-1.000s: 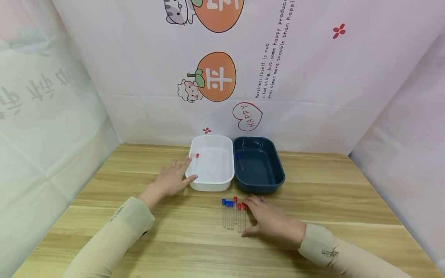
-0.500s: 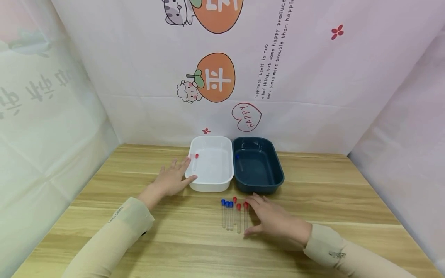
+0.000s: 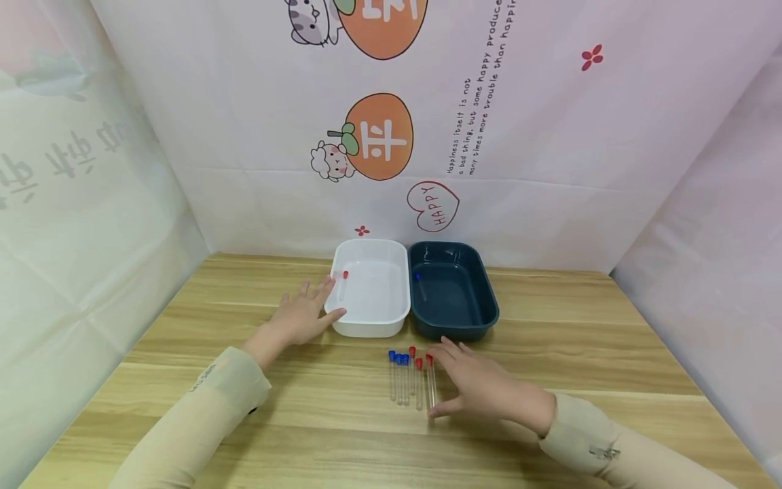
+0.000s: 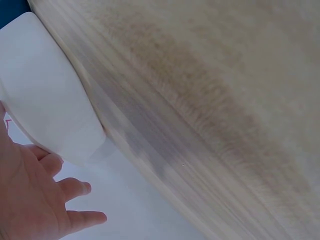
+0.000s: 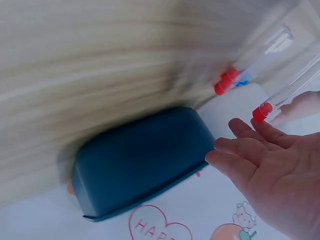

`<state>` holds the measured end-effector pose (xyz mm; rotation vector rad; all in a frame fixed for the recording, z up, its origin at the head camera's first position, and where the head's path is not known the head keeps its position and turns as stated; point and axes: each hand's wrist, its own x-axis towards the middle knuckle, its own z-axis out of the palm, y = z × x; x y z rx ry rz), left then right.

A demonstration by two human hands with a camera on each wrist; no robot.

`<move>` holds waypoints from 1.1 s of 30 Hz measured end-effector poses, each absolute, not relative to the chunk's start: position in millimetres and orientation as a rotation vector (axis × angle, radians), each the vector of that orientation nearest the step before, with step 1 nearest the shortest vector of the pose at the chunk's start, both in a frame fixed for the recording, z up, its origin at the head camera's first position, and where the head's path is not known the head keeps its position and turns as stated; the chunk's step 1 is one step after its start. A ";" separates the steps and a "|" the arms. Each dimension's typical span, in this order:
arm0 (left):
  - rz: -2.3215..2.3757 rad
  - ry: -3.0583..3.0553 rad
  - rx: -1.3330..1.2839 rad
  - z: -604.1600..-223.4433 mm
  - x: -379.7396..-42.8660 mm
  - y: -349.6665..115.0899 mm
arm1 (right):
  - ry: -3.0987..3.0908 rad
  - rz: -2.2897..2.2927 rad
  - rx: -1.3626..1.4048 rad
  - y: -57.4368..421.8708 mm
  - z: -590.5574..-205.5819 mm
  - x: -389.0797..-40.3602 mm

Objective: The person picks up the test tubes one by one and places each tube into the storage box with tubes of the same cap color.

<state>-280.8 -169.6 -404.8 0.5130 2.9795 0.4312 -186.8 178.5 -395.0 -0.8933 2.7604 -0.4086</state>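
Note:
My right hand (image 3: pixel 479 386) holds a red-capped test tube (image 3: pixel 432 388) lengthwise, index finger at the cap and thumb at the bottom end. In the right wrist view, that red cap (image 5: pixel 262 111) meets the fingertip; the thumb is hidden there. Just left lie two other red-capped tubes (image 3: pixel 419 390) and three blue-capped tubes (image 3: pixel 400 380). My left hand (image 3: pixel 299 318) rests on the left side of a white bin (image 3: pixel 371 329), thumb at its front corner. Its fingers look extended and spread in the left wrist view (image 4: pixel 37 195).
A dark blue bin (image 3: pixel 458 333) stands against the white one's right side, with a blue-capped tube (image 3: pixel 418 276) inside. One red-capped tube (image 3: pixel 345 275) lies in the white bin. A printed cloth (image 3: pixel 525 217) hangs behind the wooden table (image 3: pixel 318 435).
My right hand has drawn its red-capped tube slightly right, away from the neighbouring tubes, and the tube now tilts. My left hand has stayed on the white bin.

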 end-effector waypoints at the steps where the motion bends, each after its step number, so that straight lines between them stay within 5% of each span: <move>1: 0.434 2.979 0.514 -404.9 -280.7 -169.7 | 2.760 -0.412 -0.900 177.9 -392.9 -186.2; 33: 0.431 2.985 0.501 -408.2 -282.0 -170.9 | 2.850 -0.442 -1.140 137.0 -339.0 -217.1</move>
